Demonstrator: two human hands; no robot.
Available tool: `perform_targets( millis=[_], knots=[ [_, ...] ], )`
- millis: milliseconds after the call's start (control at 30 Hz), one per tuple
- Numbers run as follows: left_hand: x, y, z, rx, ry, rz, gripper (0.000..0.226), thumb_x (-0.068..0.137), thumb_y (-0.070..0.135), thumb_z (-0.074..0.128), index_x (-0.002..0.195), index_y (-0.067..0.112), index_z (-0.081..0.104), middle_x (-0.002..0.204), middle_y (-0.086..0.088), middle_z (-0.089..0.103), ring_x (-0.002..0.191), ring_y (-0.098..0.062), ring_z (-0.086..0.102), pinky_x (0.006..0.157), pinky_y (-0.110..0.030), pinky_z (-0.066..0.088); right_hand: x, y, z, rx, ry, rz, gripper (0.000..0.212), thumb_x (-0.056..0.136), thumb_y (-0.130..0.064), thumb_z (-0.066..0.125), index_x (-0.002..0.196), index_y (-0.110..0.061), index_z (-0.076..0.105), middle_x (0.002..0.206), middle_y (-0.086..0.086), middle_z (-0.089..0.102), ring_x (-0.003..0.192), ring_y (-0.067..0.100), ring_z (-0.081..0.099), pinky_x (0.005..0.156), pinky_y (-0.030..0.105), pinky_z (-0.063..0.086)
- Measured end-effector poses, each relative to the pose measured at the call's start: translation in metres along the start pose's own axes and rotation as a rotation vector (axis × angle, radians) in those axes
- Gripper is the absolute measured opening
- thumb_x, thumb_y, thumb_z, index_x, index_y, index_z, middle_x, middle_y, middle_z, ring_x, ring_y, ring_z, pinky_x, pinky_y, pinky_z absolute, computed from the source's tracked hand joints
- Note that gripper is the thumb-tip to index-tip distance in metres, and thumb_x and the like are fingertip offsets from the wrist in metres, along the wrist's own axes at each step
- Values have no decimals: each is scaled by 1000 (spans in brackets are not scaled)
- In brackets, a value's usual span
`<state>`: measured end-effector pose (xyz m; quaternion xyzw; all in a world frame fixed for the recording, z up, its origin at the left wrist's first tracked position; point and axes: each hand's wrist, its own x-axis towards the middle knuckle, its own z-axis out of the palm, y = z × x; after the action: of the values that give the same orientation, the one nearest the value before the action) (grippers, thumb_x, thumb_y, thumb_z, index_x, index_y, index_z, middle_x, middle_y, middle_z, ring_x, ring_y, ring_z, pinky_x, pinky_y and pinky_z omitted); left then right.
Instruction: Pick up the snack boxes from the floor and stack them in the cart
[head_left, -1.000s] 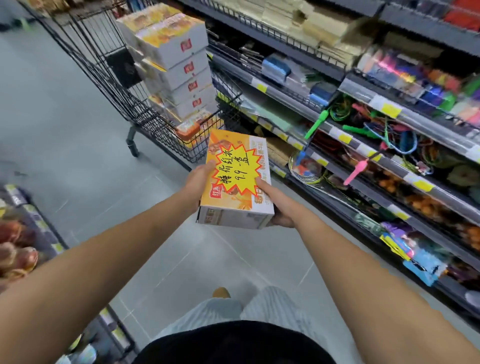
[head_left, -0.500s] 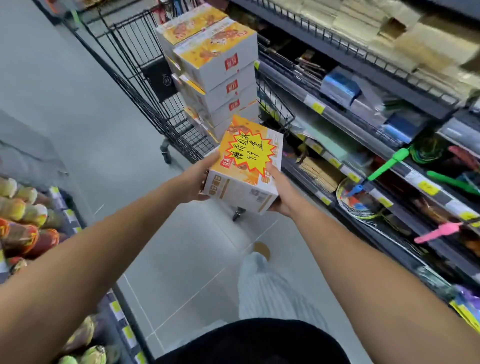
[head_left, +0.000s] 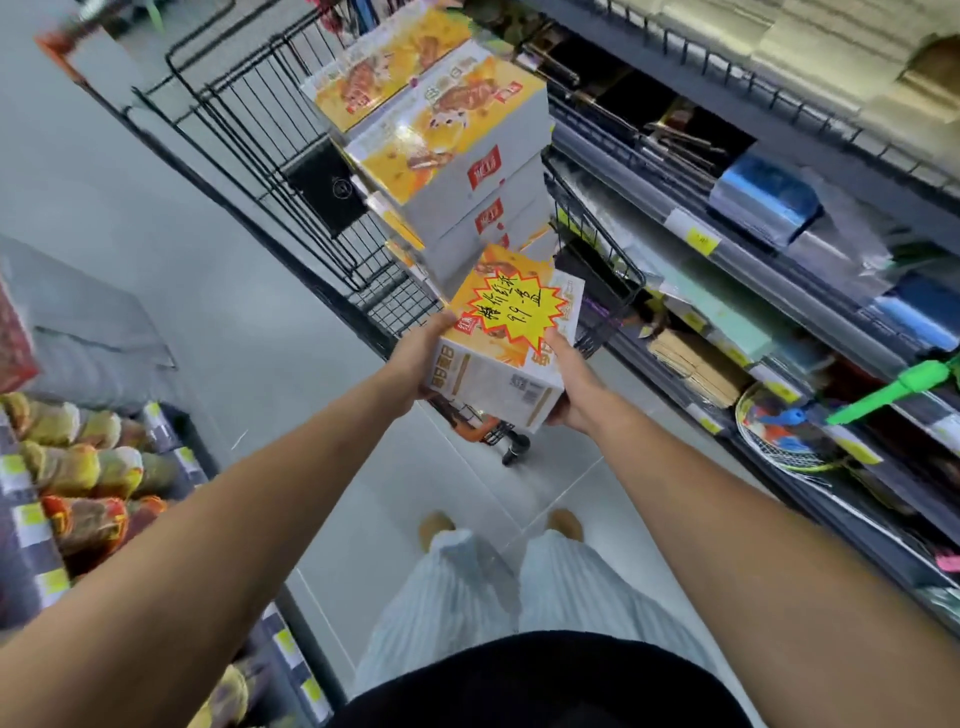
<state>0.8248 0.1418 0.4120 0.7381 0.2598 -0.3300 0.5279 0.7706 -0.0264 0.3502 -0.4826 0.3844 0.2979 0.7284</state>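
Compared with half a second ago, the snack box (head_left: 506, 338) has come up against the near end of the cart (head_left: 270, 156). The stacked boxes (head_left: 452, 150) now fill more of the view, and both my shoes (head_left: 436, 525) stand side by side on the floor (head_left: 156, 260).

I hold the snack box in the air between both hands, tilted, its orange top face turned to the camera. A yellow price star (head_left: 519, 306) with handwritten figures covers much of that face. The box overlaps the foot of the stacked boxes in the view; whether it touches them cannot be told.

My left hand (head_left: 415, 358) grips the box's left side, its fingers (head_left: 439, 325) curled over the upper edge. My right hand (head_left: 569, 384) grips the right side and the near lower corner, thumb lying on the top face.

The stacked boxes, white-sided with orange tops, rise above the black wire cart's rim in two columns. One cart wheel (head_left: 514, 449) shows below the held box.

Shelving (head_left: 727, 249) with yellow price tags runs along the right of the cart; a green handle (head_left: 893, 387) and a racket (head_left: 774, 441) hang there. Bagged goods (head_left: 67, 467) lie on a low shelf at the left. My pale striped trousers (head_left: 519, 587) fill the lower centre.
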Motion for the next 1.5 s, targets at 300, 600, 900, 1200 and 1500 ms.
perform_targets(
  millis=[300,600,900,1200,1500],
  knots=[
    [53,36,-1,169,-56,28,29,93,41,49,74,19,50,70,-3,53,63,-16,53,61,-27,44,34,-10,10,141,36,90,57,94,-67,29,98,-21,61,104,13,67,98,30,61,82,45,51],
    [119,55,-18,277,-335,-64,34,95,45,46,86,14,55,64,-1,61,57,-15,60,53,-23,46,64,-19,43,365,330,137,58,91,-68,36,111,-19,61,108,14,68,96,29,63,75,44,50],
    [150,59,-33,570,-428,-159,27,96,32,44,108,11,54,114,-13,59,102,-28,55,94,-40,47,76,6,64,327,440,112,35,95,-27,56,121,-5,54,106,11,59,96,27,56,89,42,50],
    [100,35,1,806,-503,119,40,97,25,47,135,13,47,141,-7,46,128,-27,43,94,-30,36,30,23,77,386,373,-96,7,99,-25,50,97,-22,55,101,6,64,84,20,60,65,29,47],
    [-33,-60,88,978,-614,448,19,90,19,48,71,20,52,87,-9,51,83,-18,46,64,-27,32,-97,141,15,586,526,-281,19,100,-25,45,118,-19,49,111,6,65,94,23,62,88,38,43]
  ],
)
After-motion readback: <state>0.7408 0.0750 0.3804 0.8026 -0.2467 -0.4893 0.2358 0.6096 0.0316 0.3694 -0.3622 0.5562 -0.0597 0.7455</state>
